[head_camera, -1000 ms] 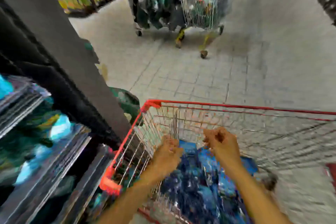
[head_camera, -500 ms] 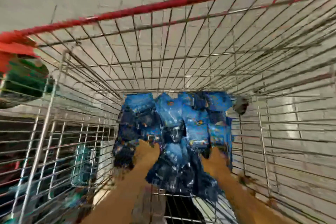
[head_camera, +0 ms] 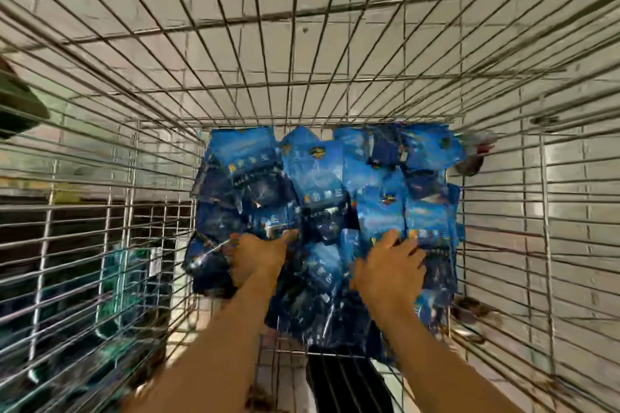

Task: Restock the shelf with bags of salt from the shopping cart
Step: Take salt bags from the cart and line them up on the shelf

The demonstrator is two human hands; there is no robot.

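- Closer to the pile than half a second ago: both forearms reach deeper into the shopping cart (head_camera: 161, 157), and the red rim has slipped out of the top of the view.
- Heaped at the bottom of the wire basket: blue bags of salt (head_camera: 322, 191), overlapping and tilted, reaching the far wall and the right side.
- Left hand (head_camera: 260, 256) laid on the left part of the heap, thumb out toward the middle, other fingers buried among dark bags; cannot tell whether anything is clamped.
- Right hand (head_camera: 391, 266) pressed on top of a bright bag at the right of the heap, fingers spread and only slightly bent, not closed round anything visible.
- Glossy film with crumpled highlights, so probably slick, with nothing stiff to brace against.
- Likely dense and heavy for the size; contents should shift and sag once lifted, so a corner pinch risks a slide or a torn seam.
- Better hold, by judgement: fingers pushed under the belly of a bag, thumb over the top, or several bags squeezed flat between both palms.
- Loose top bags first, to avoid dragging neighbours across the wires.
- Beyond the left wall of the basket: blurred green goods (head_camera: 127, 282) against a dark background, too smeared to name.
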